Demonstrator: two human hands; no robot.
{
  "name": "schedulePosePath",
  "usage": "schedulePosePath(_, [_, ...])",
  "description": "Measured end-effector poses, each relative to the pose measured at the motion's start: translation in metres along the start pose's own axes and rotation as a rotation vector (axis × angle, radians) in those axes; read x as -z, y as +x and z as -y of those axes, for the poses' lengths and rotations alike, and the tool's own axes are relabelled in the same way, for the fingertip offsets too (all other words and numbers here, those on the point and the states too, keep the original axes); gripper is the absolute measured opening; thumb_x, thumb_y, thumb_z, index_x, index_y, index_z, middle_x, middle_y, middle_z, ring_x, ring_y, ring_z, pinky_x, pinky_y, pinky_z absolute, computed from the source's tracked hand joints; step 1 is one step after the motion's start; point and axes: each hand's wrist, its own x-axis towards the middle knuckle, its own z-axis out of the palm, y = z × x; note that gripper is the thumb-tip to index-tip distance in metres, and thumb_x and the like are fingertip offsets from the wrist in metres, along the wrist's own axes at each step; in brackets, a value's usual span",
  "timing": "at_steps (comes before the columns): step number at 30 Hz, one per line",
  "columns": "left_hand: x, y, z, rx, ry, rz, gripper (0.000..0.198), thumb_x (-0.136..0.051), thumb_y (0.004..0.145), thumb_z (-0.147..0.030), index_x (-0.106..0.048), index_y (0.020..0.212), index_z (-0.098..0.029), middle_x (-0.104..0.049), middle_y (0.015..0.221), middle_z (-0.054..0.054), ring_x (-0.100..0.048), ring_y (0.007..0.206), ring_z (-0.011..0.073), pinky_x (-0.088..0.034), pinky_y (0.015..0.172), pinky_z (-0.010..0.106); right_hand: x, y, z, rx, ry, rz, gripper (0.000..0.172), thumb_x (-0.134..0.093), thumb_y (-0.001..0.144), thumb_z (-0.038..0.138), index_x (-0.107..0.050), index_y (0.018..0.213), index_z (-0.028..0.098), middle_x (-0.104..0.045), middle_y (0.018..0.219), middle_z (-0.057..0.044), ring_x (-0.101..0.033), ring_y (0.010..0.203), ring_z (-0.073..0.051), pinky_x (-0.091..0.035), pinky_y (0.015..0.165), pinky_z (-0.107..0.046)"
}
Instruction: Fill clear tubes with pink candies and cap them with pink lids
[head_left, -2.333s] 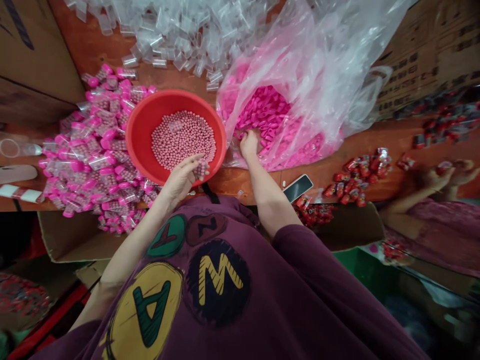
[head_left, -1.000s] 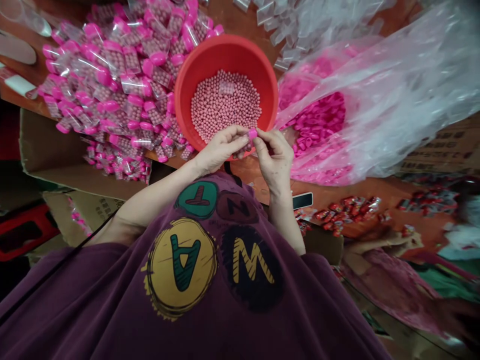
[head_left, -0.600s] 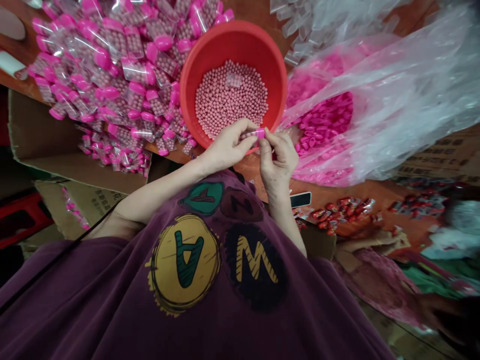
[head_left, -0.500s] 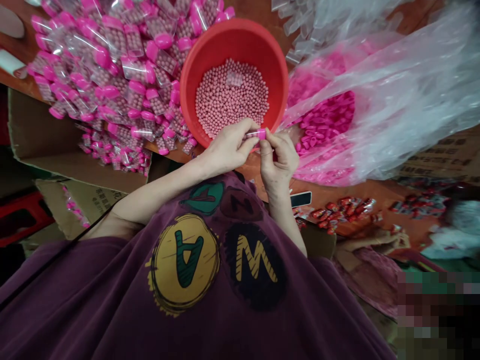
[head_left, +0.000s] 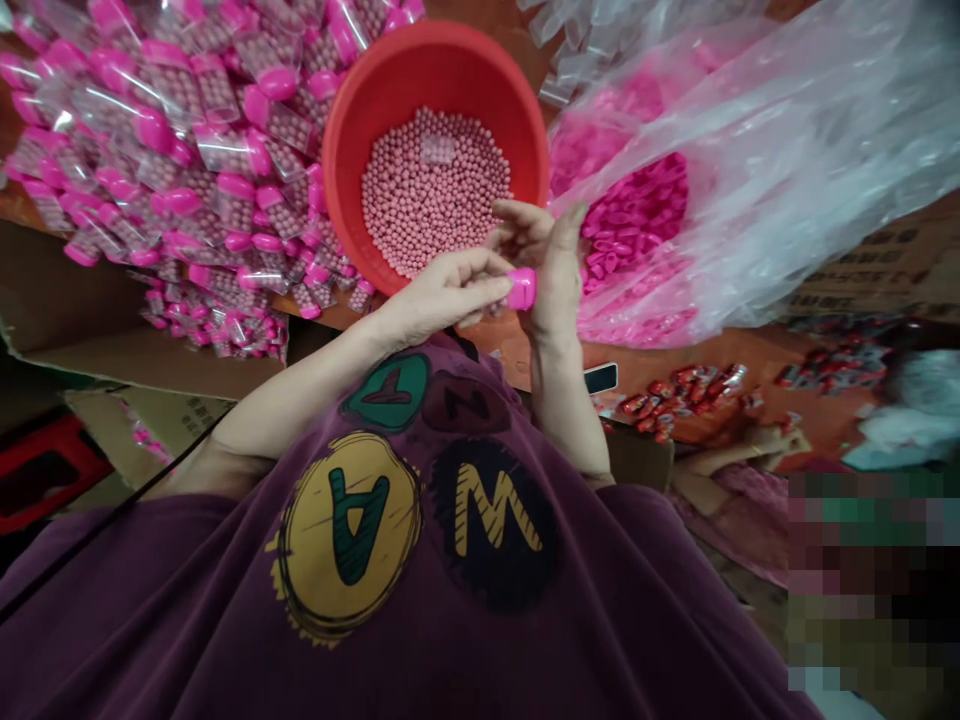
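My left hand (head_left: 442,295) grips a small clear tube with a pink cap (head_left: 520,288), fingers wrapped round it. My right hand (head_left: 547,260) is flat and upright, its palm pressed against the pink cap. Both hands hover at the near rim of a red bowl (head_left: 352,140) filled with small pink beads (head_left: 431,195). Left of the bowl lies a heap of filled, pink-capped tubes (head_left: 187,150). To the right a clear plastic bag (head_left: 750,170) holds loose pink caps (head_left: 637,215).
Empty clear tubes (head_left: 570,40) lie behind the bowl. A phone (head_left: 602,377) rests at the table edge beside red wrapped sweets (head_left: 679,395). Cardboard boxes (head_left: 112,350) sit under the table at left. Another person's hand (head_left: 780,440) works at the right.
My right hand has let go of its pinch on the cap and opened flat, palm pressing the cap end. The left hand still holds the tube. The view shifted slightly.
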Motion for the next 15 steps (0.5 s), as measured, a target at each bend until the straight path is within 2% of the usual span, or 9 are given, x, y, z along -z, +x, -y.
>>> schedulePosePath(2, [-0.003,-0.001,0.001,0.005,-0.013,-0.018,0.027,-0.075,0.097,-0.042,-0.065,0.093,-0.018,-0.064,0.072,-0.001,-0.042,0.048,0.0049,-0.03,0.046,0.022,-0.011,0.004,-0.001,-0.071,0.141,0.049,0.065,-0.043,0.101,0.075,-0.054,0.155,0.039,-0.076,0.091,-0.005,-0.072,0.088,-0.026,-0.066,0.082,-0.046])
schedulePosePath(5, [-0.005,-0.006,-0.002,-0.011,0.08,-0.03,0.022,-0.074,0.097,-0.036,-0.066,0.089,-0.018,-0.061,0.069,-0.001,-0.047,0.054,0.0077,-0.039,0.054,0.024,-0.017,0.0,0.014,-0.176,0.305,0.051,0.076,-0.01,0.106,0.068,-0.05,0.157,0.029,-0.079,0.106,-0.011,-0.075,0.093,-0.027,-0.068,0.083,-0.047])
schedulePosePath(6, [-0.006,-0.009,-0.005,-0.031,0.14,-0.04,0.018,-0.074,0.096,-0.031,-0.067,0.088,-0.017,-0.06,0.07,-0.001,-0.051,0.059,0.009,-0.042,0.058,0.025,-0.016,-0.003,0.022,-0.203,0.314,0.062,0.079,0.0,0.107,0.061,-0.051,0.155,0.025,-0.079,0.11,-0.012,-0.076,0.094,-0.026,-0.068,0.082,-0.046])
schedulePosePath(8, [-0.008,-0.015,-0.014,-0.089,0.27,-0.065,0.01,-0.076,0.091,-0.021,-0.069,0.085,-0.016,-0.061,0.076,0.0,-0.055,0.067,0.0112,-0.047,0.066,0.026,-0.01,-0.01,0.039,-0.225,0.24,0.089,0.079,0.006,0.109,0.051,-0.054,0.152,0.023,-0.079,0.109,-0.011,-0.077,0.093,-0.023,-0.068,0.08,-0.041])
schedulePosePath(11, [-0.01,-0.019,-0.023,-0.154,0.383,-0.089,0.005,-0.075,0.087,-0.013,-0.071,0.086,-0.016,-0.064,0.085,0.002,-0.059,0.076,0.0131,-0.049,0.072,0.028,-0.005,-0.014,0.052,-0.201,0.172,0.103,0.073,0.001,0.111,0.054,-0.053,0.152,0.026,-0.078,0.107,-0.007,-0.077,0.096,-0.021,-0.068,0.084,-0.037])
schedulePosePath(13, [-0.008,-0.016,-0.019,-0.151,0.364,-0.114,0.005,-0.075,0.088,-0.013,-0.072,0.089,-0.017,-0.066,0.086,0.002,-0.061,0.077,0.0134,-0.05,0.071,0.027,-0.008,-0.01,0.046,-0.193,0.235,0.021,0.077,0.002,0.11,0.06,-0.055,0.146,0.024,-0.076,0.107,-0.009,-0.077,0.098,-0.022,-0.067,0.086,-0.039])
schedulePosePath(15, [-0.001,-0.007,-0.006,-0.093,0.276,-0.16,0.004,-0.075,0.091,-0.018,-0.071,0.093,-0.018,-0.066,0.081,0.0,-0.06,0.07,0.0122,-0.05,0.066,0.026,-0.014,-0.004,0.028,-0.209,0.233,-0.14,0.078,0.001,0.109,0.064,-0.06,0.133,0.022,-0.075,0.103,-0.01,-0.076,0.097,-0.022,-0.066,0.088,-0.041])
